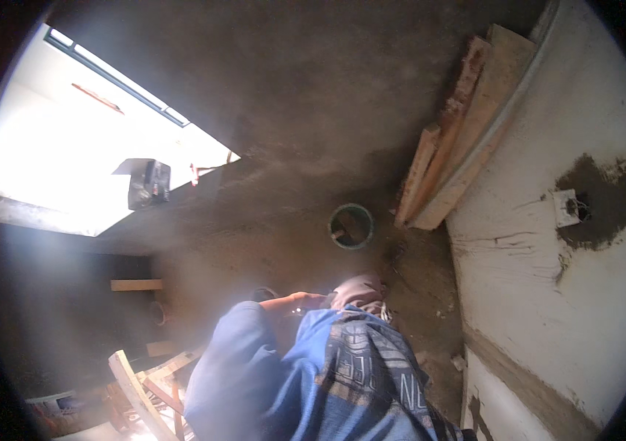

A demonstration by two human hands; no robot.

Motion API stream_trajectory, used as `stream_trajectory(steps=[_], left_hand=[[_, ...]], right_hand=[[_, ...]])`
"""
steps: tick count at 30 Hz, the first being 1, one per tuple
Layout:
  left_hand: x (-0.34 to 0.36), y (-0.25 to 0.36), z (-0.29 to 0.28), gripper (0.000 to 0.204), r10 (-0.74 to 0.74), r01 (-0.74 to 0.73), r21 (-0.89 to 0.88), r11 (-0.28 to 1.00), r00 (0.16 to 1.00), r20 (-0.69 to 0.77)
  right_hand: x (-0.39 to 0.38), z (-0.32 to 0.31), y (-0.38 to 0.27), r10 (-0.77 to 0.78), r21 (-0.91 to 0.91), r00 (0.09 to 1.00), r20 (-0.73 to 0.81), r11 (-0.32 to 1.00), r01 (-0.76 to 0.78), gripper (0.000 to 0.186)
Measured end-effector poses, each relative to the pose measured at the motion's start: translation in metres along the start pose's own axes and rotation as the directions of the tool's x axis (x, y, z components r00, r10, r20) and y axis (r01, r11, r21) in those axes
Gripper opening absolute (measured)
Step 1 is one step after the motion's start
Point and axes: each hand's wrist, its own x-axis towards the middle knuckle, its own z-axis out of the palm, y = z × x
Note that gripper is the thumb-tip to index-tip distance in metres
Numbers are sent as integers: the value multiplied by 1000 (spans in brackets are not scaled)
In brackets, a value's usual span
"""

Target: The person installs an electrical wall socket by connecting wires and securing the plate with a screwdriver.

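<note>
Bare Left Hand Beside Dusty-Pink Crumpled Fabric, Six O'Clock

Directions are running from the centre of the view.

Left hand (pixel 306 300), bare: lying at six o'clock, its fingers pointing toward three. Its grip is staying unclear at this size; cannot tell whether it is holding anything. Right hand: lying out of sight, grip impossible to tell.

Dusty-pink crumpled fabric (pixel 361 290): sitting at five to six o'clock, just beyond the left fingertips; whether they are touching it, cannot tell.

Blue shirt with a dark printed front (pixel 383 367): filling six o'clock, its sleeve covering the upper left arm.

Round green-rimmed bucket (pixel 350 226): standing near the centre, toward three o'clock, holding a brownish piece.

Long rough wooden planks (pixel 456 147): leaning together at one to two o'clock.

White wall (pixel 508 275) with grey-brown patches: rising at three o'clock, bearing a square white wall box (pixel 565 208).

Dark boxy object (pixel 150 184): sitting at nine to ten o'clock, beside a bright opening (pixel 56 147).

Pale timber pieces (pixel 140 397): lying crossed at seven to eight o'clock.
</note>
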Motion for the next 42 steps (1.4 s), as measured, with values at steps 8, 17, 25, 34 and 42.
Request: stream_trajectory(steps=[8, 17, 25, 34, 42], left_hand=[[35, -8, 6, 32, 61, -60, -132, 989, 998, 0], [-28, 39, -25, 31, 363, -364, -38, 931, 931, -35], [-44, 30, -51, 28, 178, -197, 167, 966, 976, 124], [44, 2, -53, 30, -30, 25, 180, 983, 999, 28], [-2, -7, -62, 35, -104, 104, -6, 995, 995, 1]], right_hand=[[44, -97, 111, -77, 168, 993, -89, 982, 91, 33], [-54, 41, 35, -33, 213, 998, -55, 976, 44, 45], [-71, 82, 80, -213, -142, 962, -168, 971, 190, 45], [-91, 44, -1, 220, 420, 967, -126, 895, -149, 39], [27, 11, 44, -122, -82, 926, -358, 992, 99, 35]])
